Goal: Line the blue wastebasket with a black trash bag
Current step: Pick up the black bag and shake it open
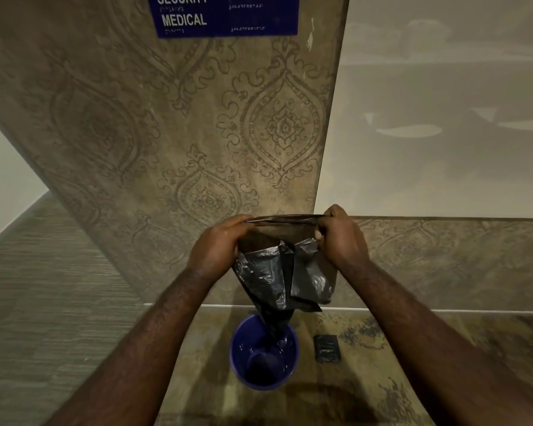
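Left hand [217,241]: I have it pinching the left end of the bag's mouth, fingers curled over the rim.
Right hand [340,233]: it pinches the right end of the same rim, thumb and fingers pressed on the film.
Between the hands: the rim is pulled taut in a nearly level line, so the mouth looks narrow, more slit than circle.
Bag [277,278]: it hangs crumpled straight down from both hands, long axis vertical, and its tail seems to dip just inside the bin; I cannot tell if it touches the wall.
Bin [237,352]: it stands upright on the floor, directly below the hands and a little nearer my body, mouth up, inside bare.
Nearer hand: neither by much; the bin sits roughly midway beneath them, slightly toward the left.
Next move, my judgement: spread the rim wider, then lower both hands straight down.
Beyond the right hand: a dark folded packet [327,348] lies on the floor beside the bin, apart from it.
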Demonstrator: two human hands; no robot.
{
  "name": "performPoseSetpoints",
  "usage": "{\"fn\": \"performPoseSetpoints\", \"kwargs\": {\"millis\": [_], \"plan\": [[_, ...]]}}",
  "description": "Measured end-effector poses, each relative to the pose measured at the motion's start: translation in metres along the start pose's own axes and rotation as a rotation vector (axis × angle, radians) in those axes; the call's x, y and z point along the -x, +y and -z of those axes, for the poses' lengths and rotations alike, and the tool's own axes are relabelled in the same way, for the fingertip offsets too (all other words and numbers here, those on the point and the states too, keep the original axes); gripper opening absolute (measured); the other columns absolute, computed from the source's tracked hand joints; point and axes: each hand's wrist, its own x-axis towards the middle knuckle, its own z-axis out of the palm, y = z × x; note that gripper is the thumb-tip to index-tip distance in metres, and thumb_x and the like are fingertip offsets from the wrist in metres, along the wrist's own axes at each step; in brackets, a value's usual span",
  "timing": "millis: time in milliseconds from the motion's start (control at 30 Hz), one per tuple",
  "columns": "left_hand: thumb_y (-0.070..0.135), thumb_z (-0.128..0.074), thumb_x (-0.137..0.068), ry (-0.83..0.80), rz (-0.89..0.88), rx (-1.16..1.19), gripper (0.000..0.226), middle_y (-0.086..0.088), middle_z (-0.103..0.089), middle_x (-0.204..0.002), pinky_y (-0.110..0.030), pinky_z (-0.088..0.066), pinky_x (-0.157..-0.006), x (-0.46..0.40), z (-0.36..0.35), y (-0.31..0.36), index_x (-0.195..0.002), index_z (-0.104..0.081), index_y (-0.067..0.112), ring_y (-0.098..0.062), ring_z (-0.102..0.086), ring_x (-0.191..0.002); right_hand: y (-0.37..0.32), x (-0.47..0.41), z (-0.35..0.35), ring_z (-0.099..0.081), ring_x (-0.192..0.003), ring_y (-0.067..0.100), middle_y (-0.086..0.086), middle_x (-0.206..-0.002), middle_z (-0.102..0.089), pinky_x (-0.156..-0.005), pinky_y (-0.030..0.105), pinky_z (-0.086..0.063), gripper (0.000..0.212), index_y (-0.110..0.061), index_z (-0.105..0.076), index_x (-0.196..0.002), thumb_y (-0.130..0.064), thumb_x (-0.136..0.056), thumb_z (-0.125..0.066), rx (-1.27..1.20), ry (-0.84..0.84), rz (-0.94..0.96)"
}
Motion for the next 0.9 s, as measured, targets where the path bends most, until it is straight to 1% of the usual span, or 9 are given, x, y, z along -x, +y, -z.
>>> {"fn": "performPoseSetpoints", "kwargs": {"millis": [100, 300, 400, 500, 567, 633, 733, 800, 900], "plan": [[0.006, -0.053, -0.078, 0.093, 0.100, -0.033, 0.043, 0.004, -0.065, -0.129, -0.031, -0.054, -0.091, 0.003, 0.003, 0.000, -0.116, -0.070, 0.018, -0.017, -0.065, -0.110, 0.003, 0.000, -0.006, -0.063, -0.091, 0.026, -0.001, -0.097, -0.061, -0.065, 0.027, -0.042, 0.019, -0.015, -0.070, -0.099, -0.015, -0.083, -0.059, 0.020, -0.076, -0.035], [0.012, -0.068, -0.082, 0.219, 0.259, -0.058, 0.040, 0.014, -0.060, -0.132, -0.018, -0.046, -0.084, 0.005, 0.009, 0.006, -0.120, -0.065, 0.025, -0.003, -0.059, -0.108, 0.001, 0.009, -0.004, -0.061, -0.089, 0.031, 0.008, -0.104, -0.060, -0.069, 0.036, -0.050, 0.026, -0.016, -0.065, -0.106, -0.022, -0.080, -0.066, 0.062, 0.156, -0.010], [0.021, -0.063, -0.084, 0.145, 0.282, -0.046, 0.040, 0.016, -0.056, -0.132, -0.023, -0.049, -0.084, 0.003, 0.013, -0.003, -0.123, -0.061, 0.029, 0.002, -0.055, -0.105, 0.008, -0.001, -0.003, -0.064, -0.088, 0.031, 0.009, -0.100, -0.064, -0.067, 0.032, -0.048, 0.022, -0.017, -0.066, -0.104, -0.025, -0.083, -0.061, 0.175, -0.097, -0.042], [0.033, -0.062, -0.084, -0.039, 0.317, -0.080, 0.043, 0.014, -0.053, -0.132, -0.038, -0.054, -0.084, -0.006, 0.026, -0.011, -0.126, -0.053, 0.038, -0.017, -0.062, -0.109, 0.003, -0.013, 0.015, -0.066, -0.098, 0.029, 0.012, -0.111, -0.068, -0.079, 0.034, -0.053, 0.025, -0.014, -0.067, -0.107, -0.018, -0.081, -0.065, 0.399, -0.504, -0.028], [0.034, -0.061, -0.086, 0.000, 0.295, -0.147, 0.049, 0.014, -0.043, -0.144, -0.039, -0.055, -0.077, -0.013, 0.036, -0.007, -0.132, -0.044, 0.037, -0.021, -0.062, -0.105, -0.004, -0.020, 0.030, -0.066, -0.101, 0.029, 0.010, -0.118, -0.066, -0.081, 0.036, -0.053, 0.039, -0.018, -0.061, -0.118, -0.020, -0.079, -0.068, 0.383, -0.399, 0.007], [0.026, -0.063, -0.087, 0.203, 0.228, -0.213, 0.054, 0.009, -0.026, -0.158, -0.039, -0.056, -0.066, -0.017, 0.047, 0.008, -0.138, -0.042, 0.025, -0.022, -0.062, -0.106, -0.015, -0.022, 0.045, -0.067, -0.098, 0.031, 0.005, -0.132, -0.059, -0.079, 0.037, -0.050, 0.051, -0.029, -0.043, -0.139, -0.031, -0.089, -0.058, 0.182, -0.097, 0.009], [0.012, -0.064, -0.086, 0.461, 0.067, -0.244, 0.050, -0.002, -0.023, -0.160, -0.033, -0.052, -0.053, -0.005, 0.053, 0.031, -0.134, -0.050, 0.007, -0.023, -0.065, -0.096, -0.038, -0.006, 0.062, -0.056, -0.067, 0.026, 0.003, -0.128, -0.058, -0.067, 0.033, -0.043, 0.073, -0.036, -0.015, -0.152, -0.035, -0.092, -0.057, -0.037, 0.270, 0.014], [0.019, -0.057, -0.090, 0.370, -0.018, -0.229, 0.049, -0.005, -0.026, -0.159, -0.029, -0.050, -0.050, 0.013, 0.038, 0.026, -0.137, -0.048, 0.006, -0.017, -0.063, -0.078, -0.042, 0.010, 0.056, -0.050, -0.060, 0.014, -0.006, -0.090, -0.059, -0.062, 0.026, -0.038, 0.073, -0.045, -0.005, -0.152, -0.043, -0.095, -0.050, -0.189, 0.267, -0.016], [0.031, -0.057, -0.089, -0.177, 0.149, -0.174, 0.063, -0.002, -0.031, -0.157, -0.039, -0.055, -0.083, 0.046, -0.002, -0.015, -0.147, -0.035, 0.022, -0.024, -0.061, -0.115, -0.007, 0.033, 0.018, -0.060, -0.078, 0.011, -0.004, -0.094, -0.065, -0.068, 0.028, -0.046, 0.043, -0.043, -0.046, -0.133, -0.060, -0.095, -0.038, 0.058, -0.260, 0.004]]}}
